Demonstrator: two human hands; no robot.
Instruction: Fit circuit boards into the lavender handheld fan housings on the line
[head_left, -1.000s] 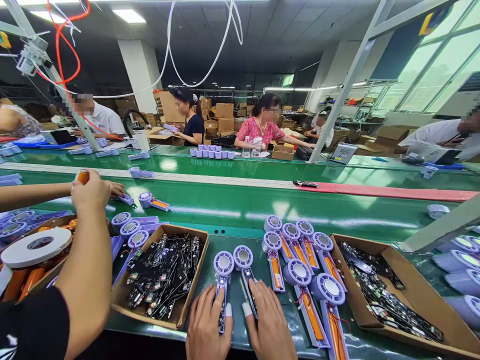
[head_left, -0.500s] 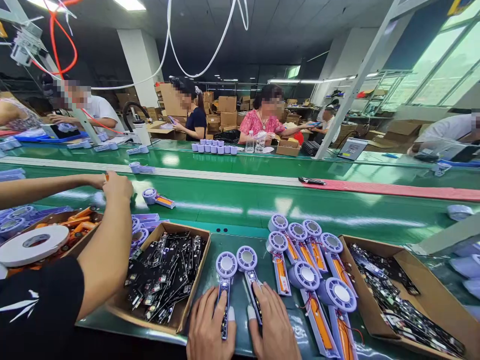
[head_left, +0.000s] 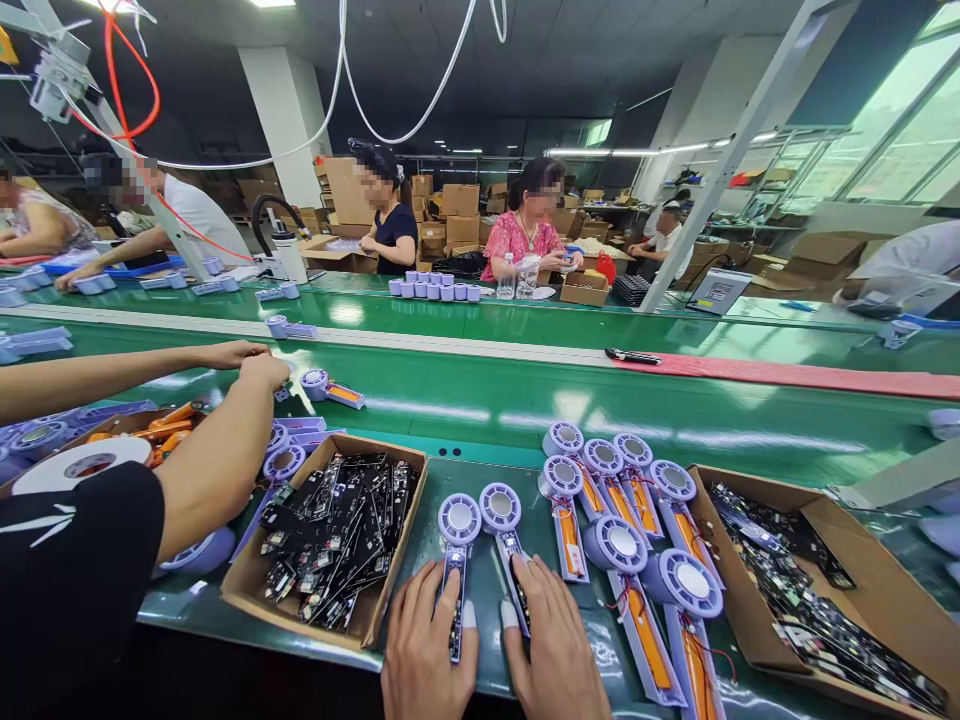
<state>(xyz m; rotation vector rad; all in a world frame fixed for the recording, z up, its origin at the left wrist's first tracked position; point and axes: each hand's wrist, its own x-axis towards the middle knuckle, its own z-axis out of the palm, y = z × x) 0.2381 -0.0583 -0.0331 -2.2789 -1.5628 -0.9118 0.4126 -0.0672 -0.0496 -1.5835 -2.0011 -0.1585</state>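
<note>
Two lilac handheld fans lie side by side on the green bench, each with a black circuit board in its handle. My left hand (head_left: 429, 635) is closed around the handle of the left handheld fan (head_left: 459, 518), index finger along its board. Likewise my right hand (head_left: 556, 640) grips the handle of the right handheld fan (head_left: 500, 507), and its fingers hide much of that board. Both thumbs wear white finger covers. Right of my hands lie several fans with orange batteries (head_left: 646, 640) and red wires in their open handles.
A carton of circuit boards (head_left: 330, 540) stands left, another carton (head_left: 814, 590) right. A co-worker's arms (head_left: 225, 470) reach in from the left, over a box with a white tape roll (head_left: 82, 465). Beyond runs a green conveyor (head_left: 465, 385) with a fan (head_left: 330, 387) on it.
My hands stay on the two fans. The co-worker's hands at left have shifted slightly right. Across the line, the person in pink has brought both hands together. The view has moved slightly.
</note>
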